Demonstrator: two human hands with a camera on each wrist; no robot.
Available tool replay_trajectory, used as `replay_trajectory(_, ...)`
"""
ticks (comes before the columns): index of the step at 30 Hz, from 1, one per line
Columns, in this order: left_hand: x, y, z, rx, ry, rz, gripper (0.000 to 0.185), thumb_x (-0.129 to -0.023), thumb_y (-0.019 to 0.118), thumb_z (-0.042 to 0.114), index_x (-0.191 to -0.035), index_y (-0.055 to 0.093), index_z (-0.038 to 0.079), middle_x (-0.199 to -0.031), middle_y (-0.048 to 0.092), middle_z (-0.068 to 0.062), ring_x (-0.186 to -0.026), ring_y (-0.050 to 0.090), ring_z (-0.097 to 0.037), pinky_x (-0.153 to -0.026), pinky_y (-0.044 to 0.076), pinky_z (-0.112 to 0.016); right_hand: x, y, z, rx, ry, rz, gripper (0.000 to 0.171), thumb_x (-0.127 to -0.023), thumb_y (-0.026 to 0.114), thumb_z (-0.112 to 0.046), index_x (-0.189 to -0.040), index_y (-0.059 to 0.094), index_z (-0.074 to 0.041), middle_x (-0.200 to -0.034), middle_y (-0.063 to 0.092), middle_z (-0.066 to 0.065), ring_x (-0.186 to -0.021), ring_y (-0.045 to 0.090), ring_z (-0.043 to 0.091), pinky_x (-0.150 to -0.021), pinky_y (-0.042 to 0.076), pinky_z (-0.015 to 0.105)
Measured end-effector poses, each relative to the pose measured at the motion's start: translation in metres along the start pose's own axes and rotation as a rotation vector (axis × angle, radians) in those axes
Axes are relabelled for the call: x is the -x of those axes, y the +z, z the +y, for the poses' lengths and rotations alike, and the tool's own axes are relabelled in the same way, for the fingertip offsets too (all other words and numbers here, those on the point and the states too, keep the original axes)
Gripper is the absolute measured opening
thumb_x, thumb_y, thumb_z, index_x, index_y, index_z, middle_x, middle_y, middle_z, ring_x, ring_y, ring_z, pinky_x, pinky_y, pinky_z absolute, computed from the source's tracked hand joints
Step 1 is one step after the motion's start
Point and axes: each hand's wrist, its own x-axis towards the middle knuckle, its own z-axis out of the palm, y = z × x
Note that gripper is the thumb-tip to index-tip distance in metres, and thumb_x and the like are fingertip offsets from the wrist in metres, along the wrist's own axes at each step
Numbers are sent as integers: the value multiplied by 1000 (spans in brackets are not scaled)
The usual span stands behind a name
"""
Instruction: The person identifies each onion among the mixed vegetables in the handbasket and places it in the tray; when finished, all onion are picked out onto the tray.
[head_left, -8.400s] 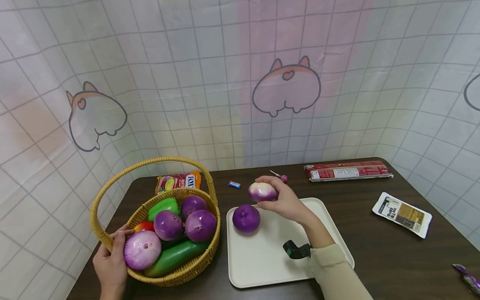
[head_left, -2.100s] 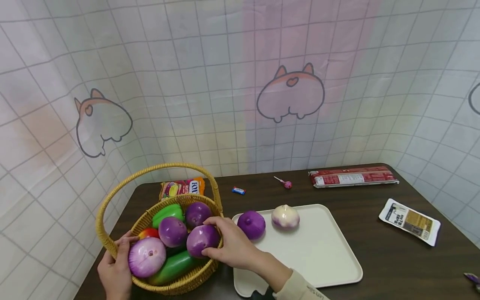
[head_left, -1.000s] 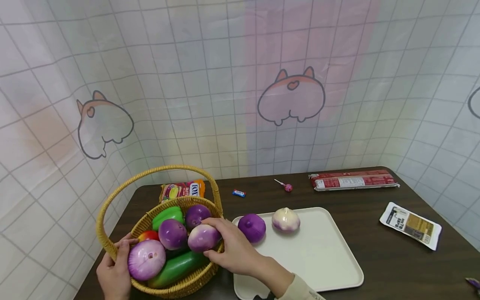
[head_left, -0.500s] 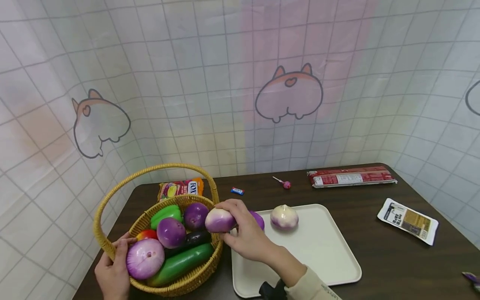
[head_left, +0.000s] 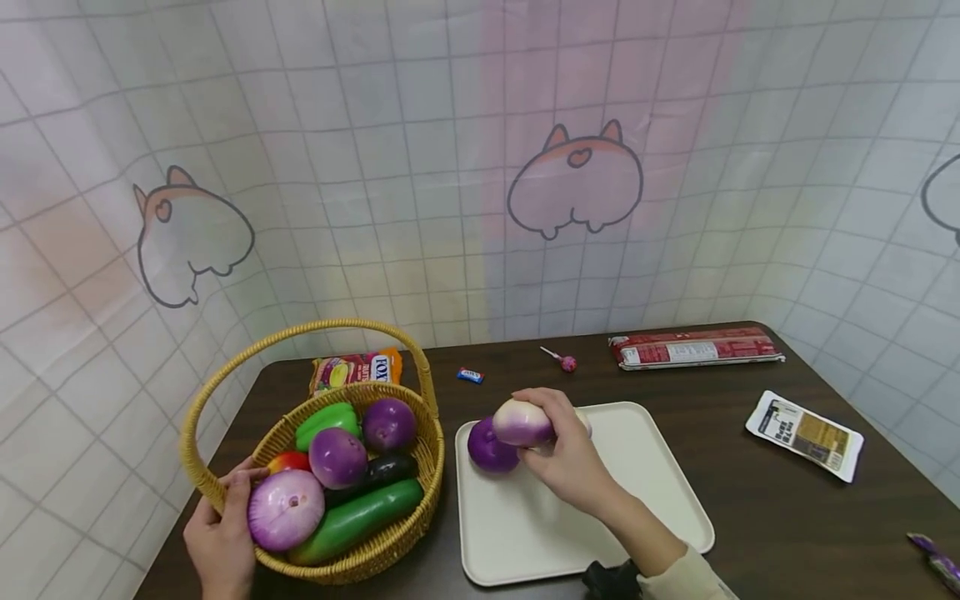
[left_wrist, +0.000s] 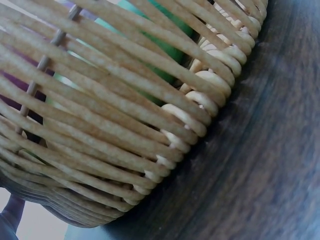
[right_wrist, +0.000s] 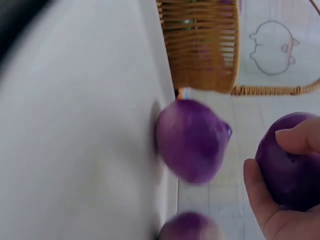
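My right hand [head_left: 573, 462] holds a purple-and-white onion [head_left: 521, 423] above the cream tray [head_left: 555, 550]; its purple side [right_wrist: 290, 165] faces the right wrist camera. A dark purple onion [head_left: 487, 454] sits on the tray's far left, partly behind the held one. Another pale onion [head_left: 584, 422] on the tray is mostly hidden by my hand. My left hand [head_left: 221, 533] grips the left rim of the wicker basket [head_left: 431, 500], near the handle's base. In the basket lie a half onion [head_left: 287, 510], two purple onions [head_left: 337, 458], a green pepper [head_left: 327, 425], an eggplant [head_left: 392, 469] and a cucumber [head_left: 360, 518].
A red-yellow item [head_left: 288, 462] shows partly in the basket. Behind stand a candy bag [head_left: 356, 371], a small blue candy [head_left: 470, 375], a lollipop [head_left: 567, 363] and a long red packet [head_left: 697, 347]. A white pouch [head_left: 806, 435] and purple wrapper [head_left: 936, 557] lie right.
My right hand has lifted an onion out of the basket's right side and carried it right, over the tray. The pale onion set on the tray earlier stays there. My left hand stays on the basket.
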Motion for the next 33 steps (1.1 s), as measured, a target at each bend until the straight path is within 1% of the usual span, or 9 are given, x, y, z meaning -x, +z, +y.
replay_trajectory(4, 0, 0, 0, 8, 17, 6, 29, -96, 62, 11, -102, 65, -17, -97, 75, 4, -100, 65, -6, -83, 46, -12, 8, -17, 6, 3, 17, 4, 67, -71, 80, 7, -128, 54, -17, -133, 47, 5, -116, 51, 24, -96, 48, 38)
replay_trajectory(7, -1, -1, -1, 14, 41, 11, 28, -96, 62, 8, -102, 64, -18, -95, 75, 3, -99, 65, -6, -82, 46, -12, 12, -26, 10, -35, 37, 23, 62, -75, 82, -2, -128, 54, -17, -133, 47, 5, -114, 52, 22, -93, 48, 30)
replay_trajectory(11, -1, -2, 0, 0, 55, 15, 27, -96, 61, 7, -102, 64, -19, -94, 75, 3, -98, 66, -7, -82, 46, -13, 17, -37, 15, -60, 29, 85, 49, -84, 76, -7, -128, 55, -13, -132, 48, 5, -111, 51, 19, -88, 48, 22)
replay_trajectory(14, -1, -2, 0, -17, 34, 10, 29, -96, 62, 11, -102, 65, -17, -96, 75, 5, -99, 65, -5, -82, 46, -12, 21, -47, 20, -35, 1, 142, 43, -89, 70, -3, -129, 56, -11, -132, 50, 6, -110, 49, 15, -82, 48, 18)
replay_trajectory(18, 0, 0, 1, -35, 10, -8, 31, -97, 62, 15, -102, 66, -15, -100, 74, 5, -102, 64, -5, -83, 45, -11, 25, -63, 28, 21, 0, 213, 47, -88, 69, 1, -132, 56, -9, -132, 51, 7, -109, 48, 11, -79, 47, 14)
replay_trajectory(24, -2, 0, 2, -34, 12, -6, 32, -97, 62, 16, -102, 66, -15, -102, 74, 3, -103, 64, -6, -83, 46, -12, 23, -83, 46, 85, 88, 274, 60, -88, 71, -5, -142, 44, -4, -137, 47, 16, -110, 48, 10, -84, 43, 8)
replay_trajectory(27, -1, 0, 1, -33, 1, -5, 32, -97, 62, 16, -102, 66, -15, -103, 74, 4, -102, 64, -6, -83, 46, -12, 22, -91, 55, 130, 141, 300, 65, -87, 73, -7, -143, 42, -1, -138, 46, 19, -113, 48, 16, -86, 38, 7)
replay_trajectory(29, -1, 0, 1, -31, -4, -7, 32, -97, 62, 16, -102, 66, -15, -102, 74, 4, -103, 64, -6, -83, 46, -11, 22, -96, 60, 167, 183, 307, 66, -86, 74, -9, -143, 42, -1, -138, 46, 20, -113, 49, 22, -87, 36, 10)
replay_trajectory(33, -1, 0, 1, -23, 12, -3, 31, -97, 62, 14, -102, 65, -16, -101, 74, 4, -102, 64, -6, -83, 46, -12, 20, -101, 67, 218, 251, 279, 70, -85, 75, -14, -144, 41, 0, -139, 43, 22, -116, 49, 32, -90, 38, 24)
